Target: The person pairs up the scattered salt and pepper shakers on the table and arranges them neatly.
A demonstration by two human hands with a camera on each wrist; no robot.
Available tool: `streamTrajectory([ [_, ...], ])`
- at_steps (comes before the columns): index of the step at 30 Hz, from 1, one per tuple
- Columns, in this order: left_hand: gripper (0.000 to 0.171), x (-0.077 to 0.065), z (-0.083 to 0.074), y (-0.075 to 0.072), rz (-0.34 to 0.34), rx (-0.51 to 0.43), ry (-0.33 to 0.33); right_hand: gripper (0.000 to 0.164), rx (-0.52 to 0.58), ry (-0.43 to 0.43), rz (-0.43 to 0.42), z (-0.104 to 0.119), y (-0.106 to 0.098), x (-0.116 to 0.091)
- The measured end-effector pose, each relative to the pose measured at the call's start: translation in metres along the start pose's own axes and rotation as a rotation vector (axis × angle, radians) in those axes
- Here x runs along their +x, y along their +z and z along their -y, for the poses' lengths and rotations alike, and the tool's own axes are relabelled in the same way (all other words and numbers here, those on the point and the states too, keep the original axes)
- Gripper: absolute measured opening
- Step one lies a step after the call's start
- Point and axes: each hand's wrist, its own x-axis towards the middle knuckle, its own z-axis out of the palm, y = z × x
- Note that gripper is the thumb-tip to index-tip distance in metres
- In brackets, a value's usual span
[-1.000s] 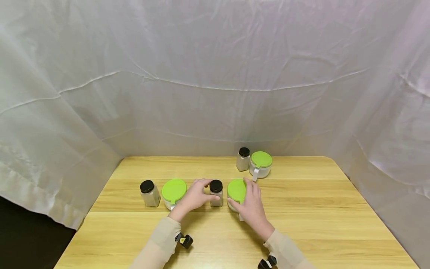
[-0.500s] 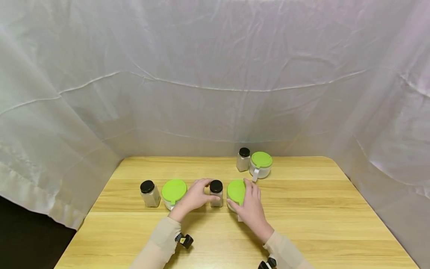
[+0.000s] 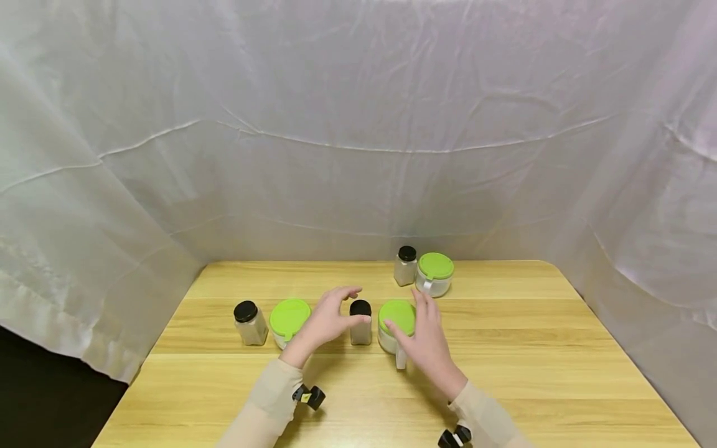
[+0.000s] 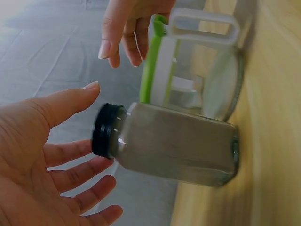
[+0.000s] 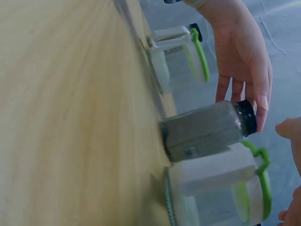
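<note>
A square glass jar with a black lid (image 3: 361, 333) stands upright at the middle of the table. My left hand (image 3: 329, 318) hovers around its lid, thumb and fingers spread apart and holding nothing. The left wrist view has the same jar (image 4: 176, 143) close up, filled with greyish powder, and the loose fingers of my left hand (image 4: 61, 160) beside its lid. Just right of it stands a clear seasoning pot with a green lid (image 3: 397, 318) and white handle. My right hand (image 3: 428, 339) is at the pot's right side, fingers parted and the lid uncovered between them.
Another black-lidded jar (image 3: 250, 323) and a green-lidded pot (image 3: 289, 318) stand at the left, the pot partly behind my left forearm. A third jar (image 3: 406, 266) and pot (image 3: 435, 275) stand together near the back edge. Grey cloth (image 3: 358, 186) hangs behind the wooden table (image 3: 532, 373).
Both hands have let go and lifted: the left off the middle jar, the right off the green-lidded pot. The jar and pot stay side by side, the pot's handle now uncovered.
</note>
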Motion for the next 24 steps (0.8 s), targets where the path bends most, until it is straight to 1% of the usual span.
streamTrajectory([
  [4, 0.069, 0.002, -0.009, -0.005, -0.011, 0.008, -0.005, 0.085, 0.004, -0.032, -0.049, -0.001, -0.008, 0.005],
  [7, 0.067, 0.004, -0.015, -0.007, -0.024, 0.002, -0.012, 0.086, 0.000, -0.038, -0.067, -0.003, -0.013, 0.008],
  [13, 0.064, 0.008, -0.029, -0.007, -0.071, 0.000, 0.008, 0.085, -0.017, -0.037, -0.078, -0.010, -0.024, 0.013],
  [17, 0.063, 0.011, -0.039, -0.007, -0.088, -0.002, 0.032, 0.084, -0.015, -0.035, -0.086, -0.014, -0.033, 0.015],
  [24, 0.060, 0.020, -0.057, -0.003, -0.091, -0.071, 0.045, 0.081, -0.033, -0.047, -0.130, -0.023, -0.046, 0.018],
])
